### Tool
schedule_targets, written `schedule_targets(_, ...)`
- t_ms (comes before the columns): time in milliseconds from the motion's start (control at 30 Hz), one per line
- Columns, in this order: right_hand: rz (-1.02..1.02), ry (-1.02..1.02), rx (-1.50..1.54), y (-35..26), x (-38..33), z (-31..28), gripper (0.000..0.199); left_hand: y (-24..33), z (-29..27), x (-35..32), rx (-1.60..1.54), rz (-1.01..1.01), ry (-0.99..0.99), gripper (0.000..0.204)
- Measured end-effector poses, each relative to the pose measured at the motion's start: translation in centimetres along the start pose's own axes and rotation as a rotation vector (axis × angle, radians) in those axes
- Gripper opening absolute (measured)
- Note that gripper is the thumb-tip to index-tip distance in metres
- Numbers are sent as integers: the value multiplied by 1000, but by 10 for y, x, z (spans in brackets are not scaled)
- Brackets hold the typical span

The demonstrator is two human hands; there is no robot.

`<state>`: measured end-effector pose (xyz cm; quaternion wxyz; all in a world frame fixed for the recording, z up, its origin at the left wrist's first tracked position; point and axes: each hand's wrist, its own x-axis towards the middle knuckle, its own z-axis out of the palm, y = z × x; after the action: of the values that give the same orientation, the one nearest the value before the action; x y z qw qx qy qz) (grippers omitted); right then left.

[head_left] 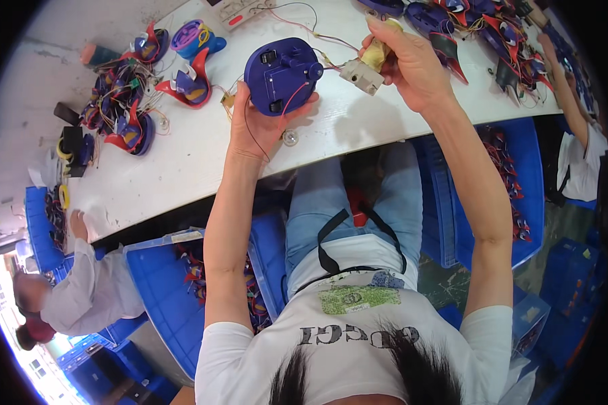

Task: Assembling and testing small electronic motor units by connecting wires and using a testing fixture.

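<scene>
Above the near part of the table, my left hand (255, 129) grips a dark purple, rounded plastic toy base (285, 75) by its left and lower edge. Two black inserts, a small round post and thin wires show on the base's upturned face. My right hand (417, 67) is closed round a yellow-wrapped piece (375, 54) with an off-white box-shaped block (362, 76) at its lower end. Red and other thin wires run from near the base toward this block. A small clear round part (290, 138) lies on the table below my left hand.
Red and purple toy parts with tangled wires (115, 94) are heaped on the white table (182, 179) at left, and more (503, 44) at far right. A white box with a red switch (235, 16) stands behind. Blue bins (162, 270) flank my legs; co-workers sit both sides.
</scene>
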<state>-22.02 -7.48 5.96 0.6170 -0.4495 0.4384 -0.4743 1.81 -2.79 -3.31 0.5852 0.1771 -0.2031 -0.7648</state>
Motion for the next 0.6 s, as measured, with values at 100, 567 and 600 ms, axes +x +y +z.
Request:
schedule_targets(100,-8,-13,5,6,2,-6,34,0,1,-4,21,5,18,71)
schedule_targets(567,-268,-84,-281,23,-25,-9,20,-81,47,-18,1996,577,303,105)
schedule_targets(600,-334,-88,-362,30,-30,-6,18,-84,46,-18,1947,559,309,105)
